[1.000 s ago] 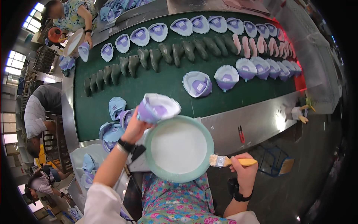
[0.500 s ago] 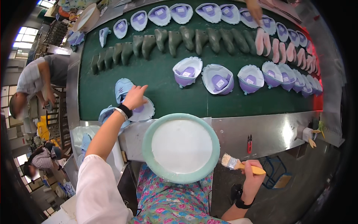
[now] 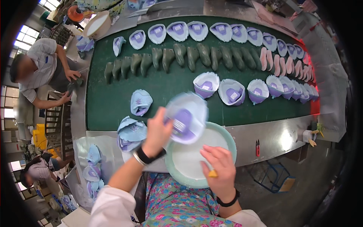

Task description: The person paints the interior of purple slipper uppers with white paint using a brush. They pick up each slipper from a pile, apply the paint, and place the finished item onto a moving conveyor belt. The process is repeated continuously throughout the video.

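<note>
My left hand [image 3: 158,131] grips a pale blue and purple shoe upper [image 3: 186,118], holding it tilted above a round green-rimmed basin [image 3: 230,140] of white liquid. My right hand [image 3: 218,170] hovers over the basin just below the upper, closed on a yellow-handled brush [image 3: 213,173] whose bristles are hidden. A dark band sits on each wrist. The basin rests at the near edge of the green conveyor belt [image 3: 174,89], over my lap.
Rows of shoe uppers [image 3: 230,91] and dark green shoe lasts [image 3: 162,58] lie across the belt, with pink lasts [image 3: 281,63] at the right. More uppers [image 3: 131,132] are piled to my left. A seated person [image 3: 41,70] works at the belt's left end.
My left hand lifted a shoe upper from the pile at the left and brought it over the basin. My right hand moved the brush from the right side in toward the basin.
</note>
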A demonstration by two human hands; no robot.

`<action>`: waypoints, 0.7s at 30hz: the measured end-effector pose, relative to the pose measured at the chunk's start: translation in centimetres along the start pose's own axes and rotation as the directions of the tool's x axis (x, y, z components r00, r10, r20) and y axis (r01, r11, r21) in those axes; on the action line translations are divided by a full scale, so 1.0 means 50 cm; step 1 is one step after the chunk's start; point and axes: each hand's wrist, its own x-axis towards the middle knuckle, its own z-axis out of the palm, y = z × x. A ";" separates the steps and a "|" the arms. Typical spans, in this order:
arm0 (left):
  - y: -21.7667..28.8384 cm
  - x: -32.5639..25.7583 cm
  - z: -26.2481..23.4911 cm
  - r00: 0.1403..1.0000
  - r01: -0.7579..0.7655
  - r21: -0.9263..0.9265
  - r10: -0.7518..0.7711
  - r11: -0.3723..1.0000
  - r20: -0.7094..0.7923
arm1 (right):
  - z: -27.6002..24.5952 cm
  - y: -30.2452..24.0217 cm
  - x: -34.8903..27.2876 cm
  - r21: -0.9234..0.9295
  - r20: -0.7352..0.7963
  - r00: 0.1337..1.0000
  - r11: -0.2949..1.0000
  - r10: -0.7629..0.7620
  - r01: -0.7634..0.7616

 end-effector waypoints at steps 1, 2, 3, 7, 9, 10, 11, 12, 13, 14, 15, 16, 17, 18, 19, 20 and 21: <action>0.040 -0.036 0.005 1.000 0.008 -0.099 -0.006 0.995 0.023 | 0.013 -0.028 0.005 -0.048 0.015 0.999 0.998 -0.028 0.029; 0.061 -0.063 0.002 0.999 -0.014 -0.134 0.020 0.991 0.038 | 0.027 -0.037 -0.001 -0.096 0.058 0.998 0.995 -0.024 0.030; 0.082 -0.090 -0.025 0.987 0.052 -0.134 -0.030 0.990 0.157 | 0.046 -0.035 -0.012 -0.142 0.101 0.995 0.989 -0.024 0.038; 0.016 -0.111 -0.139 0.658 0.711 -0.651 0.074 0.267 0.749 | 0.043 -0.052 -0.039 -0.098 0.148 0.989 0.994 -0.028 0.043; -0.020 -0.157 -0.167 0.737 0.468 -0.632 0.122 0.618 0.665 | 0.052 -0.080 -0.043 0.050 0.186 0.981 0.998 -0.055 0.046; -0.033 -0.179 -0.175 0.759 0.319 -0.572 0.159 0.756 0.632 | 0.057 -0.100 -0.044 0.131 0.225 0.972 0.991 -0.065 0.036; -0.036 -0.196 -0.178 0.705 0.322 -0.584 0.223 0.745 0.673 | 0.058 -0.118 -0.044 0.211 0.260 0.963 0.977 -0.077 0.022; -0.051 -0.232 -0.171 0.709 0.304 -0.591 0.236 0.747 0.664 | 0.061 -0.135 -0.047 0.222 0.349 0.936 0.974 -0.041 -0.040; -0.053 -0.260 -0.171 0.775 0.246 -0.608 0.224 0.755 0.591 | 0.060 -0.149 -0.047 0.228 0.435 0.900 0.968 -0.008 -0.102; -0.054 -0.283 -0.167 0.831 0.189 -0.620 0.212 0.762 0.514 | 0.060 -0.153 -0.051 0.227 0.519 0.855 0.959 0.027 -0.168; -0.054 -0.302 -0.173 0.871 0.166 -0.614 0.177 0.771 0.458 | 0.061 -0.151 -0.053 0.243 0.564 0.825 0.962 -0.035 -0.125; -0.050 -0.323 -0.172 0.900 0.157 -0.608 0.141 0.778 0.413 | 0.060 -0.137 -0.068 0.223 0.504 0.861 0.973 -0.071 -0.051; -0.047 -0.345 -0.171 0.925 0.149 -0.600 0.104 0.786 0.366 | 0.062 -0.120 -0.083 0.196 0.447 0.888 0.980 -0.110 0.023; -0.049 -0.366 -0.171 0.905 0.270 -0.625 0.029 0.732 0.425 | 0.059 -0.105 -0.092 0.160 0.392 0.906 0.982 -0.159 0.102; -0.056 -0.393 -0.179 0.874 0.386 -0.639 -0.042 0.666 0.485 | 0.054 -0.095 -0.097 0.142 0.257 0.966 0.990 -0.028 -0.009; -0.064 -0.422 -0.189 0.837 0.488 -0.642 -0.110 0.591 0.536 | 0.048 -0.075 -0.104 0.058 0.208 0.974 0.993 0.090 -0.105; -0.089 -0.473 -0.186 0.836 0.432 -0.624 -0.029 0.651 0.548 | 0.039 -0.041 -0.119 -0.023 0.151 0.967 0.979 0.203 -0.202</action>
